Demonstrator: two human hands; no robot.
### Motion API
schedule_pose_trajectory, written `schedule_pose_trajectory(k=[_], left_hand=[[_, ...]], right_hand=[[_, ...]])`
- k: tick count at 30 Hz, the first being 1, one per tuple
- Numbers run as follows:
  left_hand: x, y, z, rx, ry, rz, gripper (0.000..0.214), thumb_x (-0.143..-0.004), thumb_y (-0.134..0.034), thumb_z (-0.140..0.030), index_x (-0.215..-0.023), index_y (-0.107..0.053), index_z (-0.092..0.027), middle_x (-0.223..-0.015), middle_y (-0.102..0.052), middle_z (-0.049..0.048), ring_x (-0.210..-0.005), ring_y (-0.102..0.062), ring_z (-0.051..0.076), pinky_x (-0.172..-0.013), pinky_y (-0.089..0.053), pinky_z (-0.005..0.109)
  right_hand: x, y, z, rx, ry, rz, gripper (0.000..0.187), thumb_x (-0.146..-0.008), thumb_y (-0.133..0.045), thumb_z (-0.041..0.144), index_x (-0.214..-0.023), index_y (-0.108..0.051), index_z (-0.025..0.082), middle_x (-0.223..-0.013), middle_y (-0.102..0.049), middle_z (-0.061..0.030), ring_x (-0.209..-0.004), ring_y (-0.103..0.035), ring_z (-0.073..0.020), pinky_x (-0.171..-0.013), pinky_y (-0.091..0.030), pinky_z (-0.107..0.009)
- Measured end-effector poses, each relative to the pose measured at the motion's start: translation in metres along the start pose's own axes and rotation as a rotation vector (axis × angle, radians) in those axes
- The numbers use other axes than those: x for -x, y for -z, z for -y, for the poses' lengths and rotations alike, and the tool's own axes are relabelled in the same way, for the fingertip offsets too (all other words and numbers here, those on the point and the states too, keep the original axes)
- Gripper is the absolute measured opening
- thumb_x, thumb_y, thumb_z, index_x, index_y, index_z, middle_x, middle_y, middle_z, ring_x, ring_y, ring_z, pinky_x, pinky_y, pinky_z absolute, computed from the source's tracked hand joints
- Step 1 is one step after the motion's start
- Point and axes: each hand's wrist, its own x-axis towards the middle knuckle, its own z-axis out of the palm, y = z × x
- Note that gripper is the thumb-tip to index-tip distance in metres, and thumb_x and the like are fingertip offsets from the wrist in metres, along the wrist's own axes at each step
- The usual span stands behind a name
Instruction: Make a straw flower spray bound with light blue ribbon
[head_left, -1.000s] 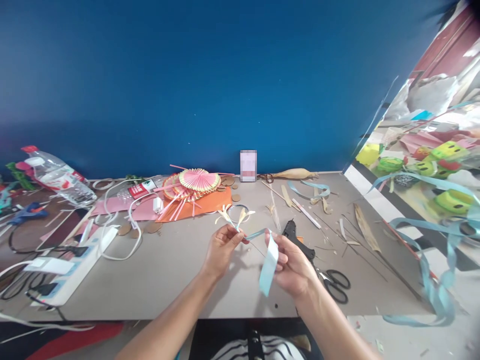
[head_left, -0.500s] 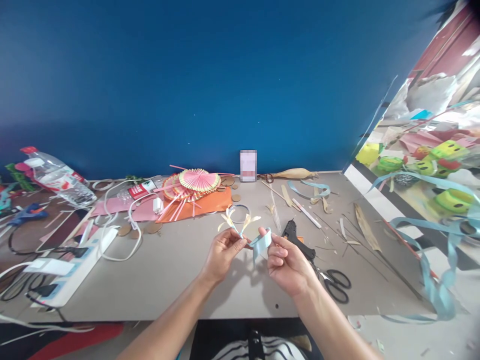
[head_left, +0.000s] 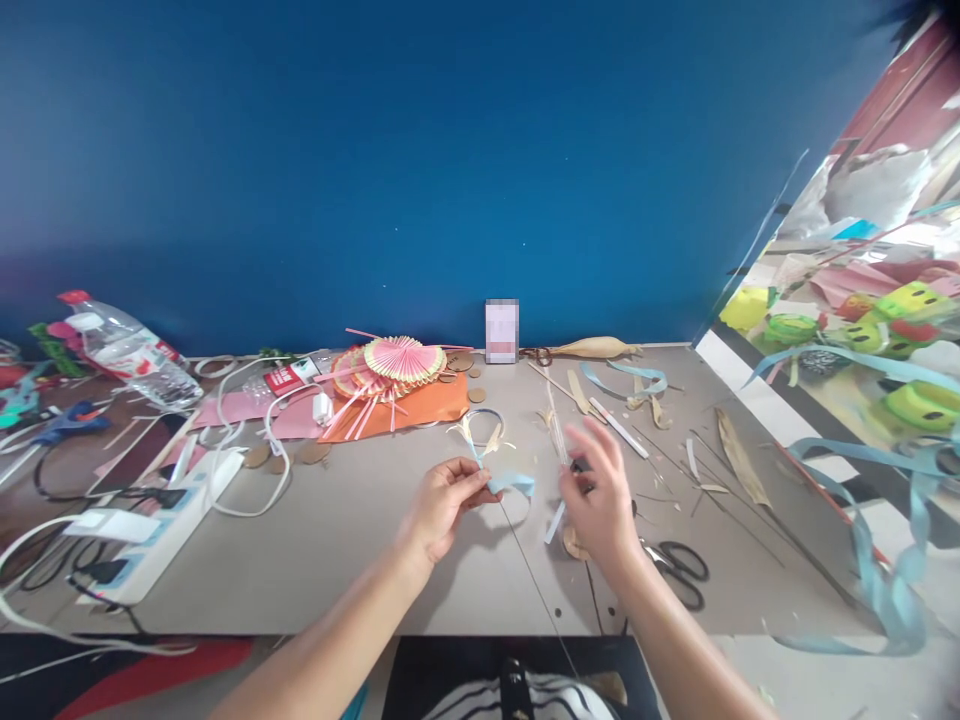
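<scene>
My left hand (head_left: pixel 442 503) pinches a small craft piece (head_left: pixel 480 440) of cream leaf strips bound with light blue ribbon (head_left: pixel 516 483); the ribbon curls out to the right of my fingers. My right hand (head_left: pixel 600 497) is raised over the table with fingers spread, a little blurred, and holds nothing. It hovers above a black glue gun (head_left: pixel 579 465), mostly hidden behind it. A loose strip of pale ribbon (head_left: pixel 555 521) lies just left of that hand.
Black scissors (head_left: pixel 681 568) lie right of my right hand. Pink paper fans (head_left: pixel 397 362) on orange paper, a white power strip (head_left: pixel 161 525) with cables and a plastic bottle (head_left: pixel 127 350) sit to the left. Dried leaf strips (head_left: pixel 739 460) and blue ribbon (head_left: pixel 874 560) spread to the right.
My right hand let go of the blue ribbon, opened and moved right toward the glue gun. My left hand stayed in place, still pinching the piece.
</scene>
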Motion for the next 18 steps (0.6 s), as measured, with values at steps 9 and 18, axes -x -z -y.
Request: schedule_pose_trajectory(k=[9, 18], left_hand=[[0.003, -0.004, -0.003, 0.033, 0.023, 0.029, 0.020, -0.054, -0.071, -0.023, -0.057, -0.053, -0.014, -0.052, -0.057, -0.0029, -0.051, -0.057, 0.009, -0.061, -0.044, 0.023], [0.007, -0.004, -0.003, 0.030, 0.055, 0.067, 0.021, -0.055, -0.072, -0.022, -0.059, -0.053, -0.013, -0.057, -0.057, -0.0023, -0.052, -0.058, 0.010, -0.063, -0.045, 0.024]], right_hand=[[0.013, -0.016, 0.013, 0.279, 0.534, 0.342, 0.033, -0.079, -0.044, 0.011, -0.107, -0.055, 0.025, -0.102, -0.059, -0.0073, -0.099, -0.047, -0.0212, -0.084, -0.038, -0.041], [0.014, -0.014, 0.011, 0.272, 0.519, 0.384, 0.031, -0.080, -0.041, 0.010, -0.106, -0.054, 0.020, -0.089, -0.061, -0.0076, -0.088, -0.050, -0.0193, -0.076, -0.038, -0.037]])
